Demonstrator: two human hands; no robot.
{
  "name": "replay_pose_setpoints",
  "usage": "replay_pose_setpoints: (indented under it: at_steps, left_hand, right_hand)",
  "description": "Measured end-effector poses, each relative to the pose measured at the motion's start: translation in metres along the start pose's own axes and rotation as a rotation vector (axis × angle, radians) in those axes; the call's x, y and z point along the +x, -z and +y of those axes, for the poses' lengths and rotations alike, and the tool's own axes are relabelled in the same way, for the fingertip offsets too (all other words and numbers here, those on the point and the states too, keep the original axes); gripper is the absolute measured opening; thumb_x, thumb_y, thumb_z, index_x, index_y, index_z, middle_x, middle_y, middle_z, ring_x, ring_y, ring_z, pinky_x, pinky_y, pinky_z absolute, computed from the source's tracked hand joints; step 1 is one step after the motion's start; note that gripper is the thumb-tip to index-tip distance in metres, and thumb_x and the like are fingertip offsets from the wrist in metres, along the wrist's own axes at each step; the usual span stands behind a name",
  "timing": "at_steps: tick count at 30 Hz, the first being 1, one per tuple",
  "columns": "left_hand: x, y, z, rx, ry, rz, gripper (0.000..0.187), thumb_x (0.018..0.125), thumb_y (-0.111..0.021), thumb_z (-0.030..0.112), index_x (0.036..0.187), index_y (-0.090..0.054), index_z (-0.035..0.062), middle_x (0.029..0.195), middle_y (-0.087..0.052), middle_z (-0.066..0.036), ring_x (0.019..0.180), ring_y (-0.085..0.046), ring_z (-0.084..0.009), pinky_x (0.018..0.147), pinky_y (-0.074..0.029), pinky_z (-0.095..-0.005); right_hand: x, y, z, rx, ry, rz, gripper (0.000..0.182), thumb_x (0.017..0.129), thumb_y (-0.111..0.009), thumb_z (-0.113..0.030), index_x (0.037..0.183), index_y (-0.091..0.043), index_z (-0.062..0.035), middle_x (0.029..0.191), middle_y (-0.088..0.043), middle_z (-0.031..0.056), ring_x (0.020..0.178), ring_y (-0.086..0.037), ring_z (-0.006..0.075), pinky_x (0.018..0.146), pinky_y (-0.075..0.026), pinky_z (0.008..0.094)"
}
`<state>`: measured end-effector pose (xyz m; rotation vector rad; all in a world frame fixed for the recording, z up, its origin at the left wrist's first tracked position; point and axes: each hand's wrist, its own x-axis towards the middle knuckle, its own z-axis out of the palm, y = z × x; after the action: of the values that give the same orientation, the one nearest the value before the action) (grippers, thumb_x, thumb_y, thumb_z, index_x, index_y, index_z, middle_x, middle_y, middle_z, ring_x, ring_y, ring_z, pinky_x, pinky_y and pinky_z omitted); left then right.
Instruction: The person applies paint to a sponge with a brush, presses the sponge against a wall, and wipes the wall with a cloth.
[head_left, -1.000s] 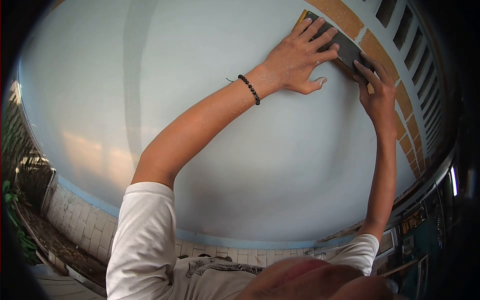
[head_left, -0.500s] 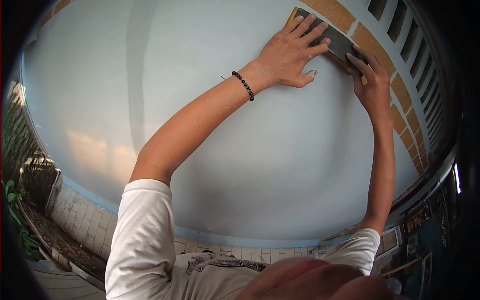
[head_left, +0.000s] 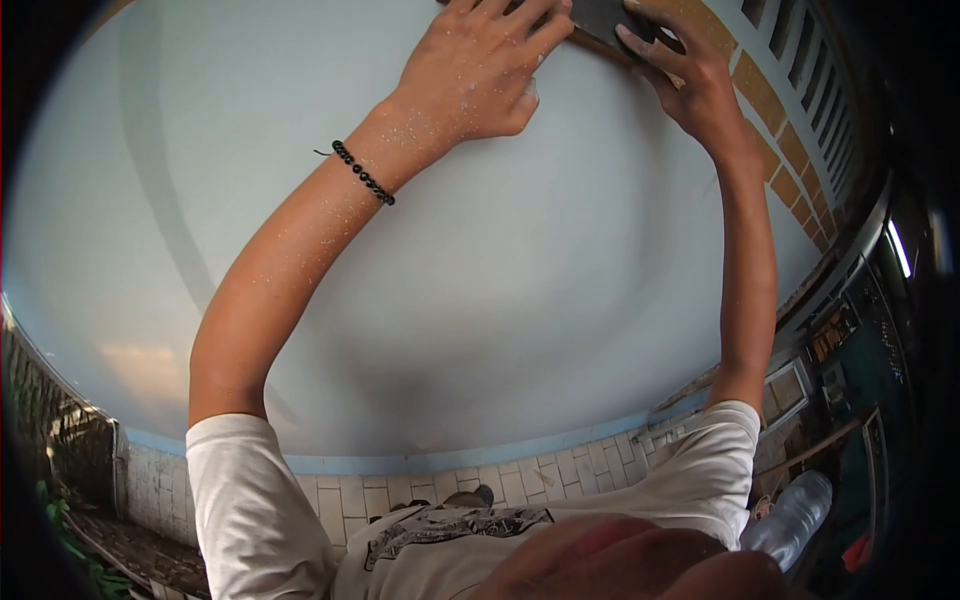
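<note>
A dark, flat board (head_left: pixel 597 22) with a tan edge lies against the pale wall (head_left: pixel 500 260) at the top of the view, partly cut off by the frame. My left hand (head_left: pixel 480 65), dusted with white specks, presses on its left part, the fingertips partly out of frame. Around the board's right end, my right hand (head_left: pixel 690 75) has its thumb and fingers closed. A black beaded bracelet (head_left: pixel 362 172) circles my left wrist.
Orange-brown tiles (head_left: pixel 758 92) and slatted openings (head_left: pixel 800 60) line the upper right. Pale floor tiles (head_left: pixel 350 497) run below the wall. A clear plastic bottle (head_left: pixel 792 518) is at the lower right, plants (head_left: pixel 75 535) at the lower left.
Both hands and the board now appear higher and further left, partly past the top edge. The whole view has shifted, and the plastic bottle shows more fully at the lower right.
</note>
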<state>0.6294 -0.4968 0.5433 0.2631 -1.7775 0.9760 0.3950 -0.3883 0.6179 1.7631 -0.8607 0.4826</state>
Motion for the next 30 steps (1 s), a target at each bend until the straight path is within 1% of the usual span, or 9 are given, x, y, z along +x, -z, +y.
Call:
replay_pose_setpoints:
  at_steps: [1,7,10,13,16,21,25,28,30]
  left_hand:
    - [-0.001,-0.003,0.001,0.019,-0.011,-0.008,0.073,0.077,-0.068,0.022,0.141,-0.050,-0.0080,0.156,-0.039,-0.030,0.150,-0.029,-0.0457,0.126,-0.021,-0.0549]
    - [-0.006,-0.009,0.000,0.058,-0.027,0.006,0.069,0.077,-0.064,0.016,0.140,-0.051,-0.0087,0.156,-0.039,-0.029,0.150,-0.029,-0.0447,0.127,-0.021,-0.0547]
    - [-0.006,-0.012,-0.004,0.076,-0.042,0.014,0.068,0.076,-0.064,0.016,0.139,-0.052,-0.0088,0.155,-0.040,-0.029,0.150,-0.030,-0.0447,0.126,-0.022,-0.0543]
    - [-0.006,-0.016,-0.006,0.096,-0.048,0.013,0.068,0.076,-0.064,0.017,0.139,-0.052,-0.0085,0.154,-0.042,-0.028,0.149,-0.031,-0.0448,0.126,-0.023,-0.0542]
    - [-0.007,-0.010,-0.004,0.054,-0.028,-0.013,0.070,0.077,-0.065,0.019,0.140,-0.052,-0.0080,0.154,-0.042,-0.028,0.149,-0.031,-0.0451,0.125,-0.024,-0.0546]
    - [-0.006,0.001,0.000,-0.098,0.015,0.037,0.072,0.078,-0.067,0.024,0.141,-0.051,-0.0076,0.155,-0.041,-0.029,0.149,-0.031,-0.0461,0.125,-0.025,-0.0545]
    - [-0.007,-0.011,-0.003,-0.025,0.006,-0.016,0.075,0.077,-0.068,0.026,0.141,-0.049,-0.0076,0.157,-0.034,-0.031,0.150,-0.026,-0.0492,0.124,-0.022,-0.0591]
    - [-0.008,-0.016,-0.006,-0.036,-0.019,0.005,0.076,0.076,-0.070,0.025,0.141,-0.048,-0.0076,0.156,-0.034,-0.033,0.149,-0.027,-0.0504,0.123,-0.022,-0.0605]
    - [-0.008,-0.011,-0.007,-0.047,-0.014,-0.006,0.076,0.077,-0.070,0.025,0.141,-0.047,-0.0078,0.155,-0.035,-0.033,0.148,-0.028,-0.0504,0.123,-0.023,-0.0604]
  right_hand:
    - [0.003,0.001,-0.005,0.055,-0.025,0.001,0.035,0.073,-0.085,0.002,0.106,-0.080,-0.0078,0.131,-0.065,0.0147,0.120,-0.065,0.0321,0.099,-0.058,0.0403]
    - [0.006,0.010,-0.010,-0.038,-0.056,-0.087,0.041,0.073,-0.085,0.003,0.111,-0.080,-0.0126,0.137,-0.062,0.0157,0.121,-0.064,0.0328,0.102,-0.057,0.0402]
    - [0.005,-0.002,-0.008,-0.050,-0.016,-0.028,0.040,0.073,-0.085,0.004,0.110,-0.080,-0.0106,0.137,-0.061,0.0177,0.122,-0.064,0.0333,0.102,-0.057,0.0407]
    - [0.006,0.000,-0.005,-0.082,0.032,-0.041,0.037,0.073,-0.085,0.003,0.108,-0.080,-0.0059,0.133,-0.064,0.0196,0.118,-0.066,0.0340,0.100,-0.058,0.0412]
    - [0.011,0.009,-0.014,-0.018,-0.083,-0.049,0.034,0.073,-0.086,0.000,0.106,-0.079,-0.0016,0.127,-0.068,0.0202,0.114,-0.069,0.0343,0.099,-0.058,0.0413]
    - [0.012,0.011,-0.032,-0.070,-0.100,0.030,0.034,0.073,-0.086,-0.002,0.105,-0.077,0.0006,0.123,-0.071,0.0203,0.111,-0.070,0.0349,0.097,-0.059,0.0420]
    - [0.010,-0.005,-0.024,-0.126,-0.017,0.109,0.039,0.072,-0.085,0.000,0.109,-0.075,0.0013,0.118,-0.072,0.0208,0.108,-0.071,0.0359,0.094,-0.059,0.0420]
    - [0.002,-0.020,-0.002,-0.117,-0.054,0.108,0.048,0.082,-0.082,-0.008,0.127,-0.074,-0.0222,0.133,-0.068,0.0058,0.117,-0.068,0.0301,0.099,-0.058,0.0416]
    - [0.004,-0.016,-0.010,-0.085,-0.066,0.136,0.047,0.083,-0.080,-0.007,0.126,-0.075,-0.0221,0.133,-0.068,0.0055,0.116,-0.068,0.0303,0.098,-0.058,0.0411]
